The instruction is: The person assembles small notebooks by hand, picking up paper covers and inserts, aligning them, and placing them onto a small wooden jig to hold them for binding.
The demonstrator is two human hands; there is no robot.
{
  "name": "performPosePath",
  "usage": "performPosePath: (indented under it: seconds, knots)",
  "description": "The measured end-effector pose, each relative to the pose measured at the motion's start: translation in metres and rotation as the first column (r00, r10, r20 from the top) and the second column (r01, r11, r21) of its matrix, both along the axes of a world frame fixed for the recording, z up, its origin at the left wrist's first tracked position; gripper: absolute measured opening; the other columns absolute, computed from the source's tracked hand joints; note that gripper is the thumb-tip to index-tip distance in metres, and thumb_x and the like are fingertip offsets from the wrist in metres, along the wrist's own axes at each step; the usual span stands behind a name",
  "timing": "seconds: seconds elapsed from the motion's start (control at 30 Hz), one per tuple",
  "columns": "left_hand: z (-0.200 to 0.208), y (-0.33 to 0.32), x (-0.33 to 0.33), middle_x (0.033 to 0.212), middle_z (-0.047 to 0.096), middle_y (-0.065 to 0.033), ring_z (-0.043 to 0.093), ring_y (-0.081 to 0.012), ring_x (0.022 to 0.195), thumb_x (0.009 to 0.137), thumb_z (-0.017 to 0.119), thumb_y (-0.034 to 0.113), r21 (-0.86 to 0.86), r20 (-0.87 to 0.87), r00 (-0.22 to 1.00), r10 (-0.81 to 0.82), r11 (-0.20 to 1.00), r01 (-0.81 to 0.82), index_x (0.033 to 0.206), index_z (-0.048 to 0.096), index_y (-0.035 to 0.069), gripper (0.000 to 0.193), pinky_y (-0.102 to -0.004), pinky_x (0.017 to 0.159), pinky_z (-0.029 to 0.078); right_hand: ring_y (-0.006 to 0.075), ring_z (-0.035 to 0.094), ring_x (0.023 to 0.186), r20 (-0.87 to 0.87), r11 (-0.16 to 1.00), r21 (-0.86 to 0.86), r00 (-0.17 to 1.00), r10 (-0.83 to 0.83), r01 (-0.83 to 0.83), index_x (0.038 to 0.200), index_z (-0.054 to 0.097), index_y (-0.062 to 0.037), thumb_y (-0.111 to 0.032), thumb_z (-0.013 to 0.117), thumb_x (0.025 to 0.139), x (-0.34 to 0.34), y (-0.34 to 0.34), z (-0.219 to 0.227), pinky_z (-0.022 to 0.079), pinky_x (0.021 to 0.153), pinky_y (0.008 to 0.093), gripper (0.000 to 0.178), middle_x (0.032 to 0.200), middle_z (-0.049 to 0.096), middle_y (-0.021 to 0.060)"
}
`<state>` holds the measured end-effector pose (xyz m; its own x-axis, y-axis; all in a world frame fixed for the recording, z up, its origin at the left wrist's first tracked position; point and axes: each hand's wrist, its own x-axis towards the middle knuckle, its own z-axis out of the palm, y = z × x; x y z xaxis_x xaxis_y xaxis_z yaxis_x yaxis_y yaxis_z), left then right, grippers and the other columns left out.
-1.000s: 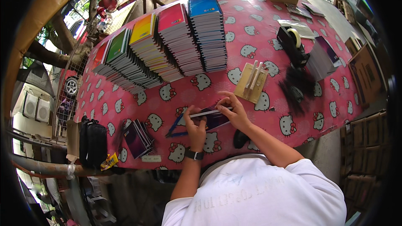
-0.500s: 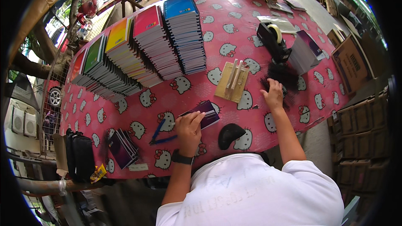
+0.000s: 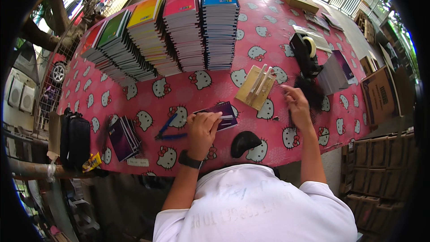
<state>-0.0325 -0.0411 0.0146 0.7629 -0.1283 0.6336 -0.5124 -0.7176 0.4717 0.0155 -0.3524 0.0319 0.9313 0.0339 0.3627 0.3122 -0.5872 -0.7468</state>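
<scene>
My left hand is closed on the near left part of a small purple notebook, which lies on the table. My right hand has its fingers curled together beside a loose heap of black binding coils. A thin dark coil, blurred, shows at its fingers. Blue-handled pliers lie spread just left of my left hand. Between the hands and farther off sits a wooden jig with two upright strips. A black rounded object rests near the table's front edge.
Tall stacks of spiral notebooks, the blue one rightmost, stand at the back left. A black tape dispenser and a stack of booklets are at right. Purple notebooks and a black bag occupy the left front.
My right hand has drawn slightly back from the coil heap, its fingers now more curled. My left hand stays on the purple notebook. The whole view has shifted a little.
</scene>
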Motion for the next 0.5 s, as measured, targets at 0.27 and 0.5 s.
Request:
performPosePath:
  seconds: [0.27,0.5]
  knots:
    - [0.008,0.004,-0.002,0.087,0.063,0.0003,0.057,-0.0161,0.08,0.078,0.071,0.011,-0.019,-0.07,0.997,-0.041,0.999,0.04,0.098,0.071,0.013,0.021,-0.0341,0.084,0.033,0.0278,0.058,0.094,-0.197,0.939,0.087,0.918,0.344,-0.333,0.12,0.058,-0.0054,0.011,0.049,0.083,-0.02,0.083,0.007,0.048,0.08,0.0341,0.041,0.105,0.056,0.014]
    - [0.004,0.003,-0.002,0.088,0.064,0.001,0.057,-0.0163,0.084,0.077,0.072,0.012,-0.019,-0.056,0.998,-0.015,1.0,0.014,0.099,0.071,0.013,0.022,-0.0353,0.086,0.034,0.0391,0.057,0.095,-0.076,0.987,0.078,0.986,0.148,-0.142,0.128,0.046,-0.0082,0.001,0.047,0.09,-0.032,0.162,-0.024,0.048,0.078,0.0467,0.039,0.11,0.052,0.0193]
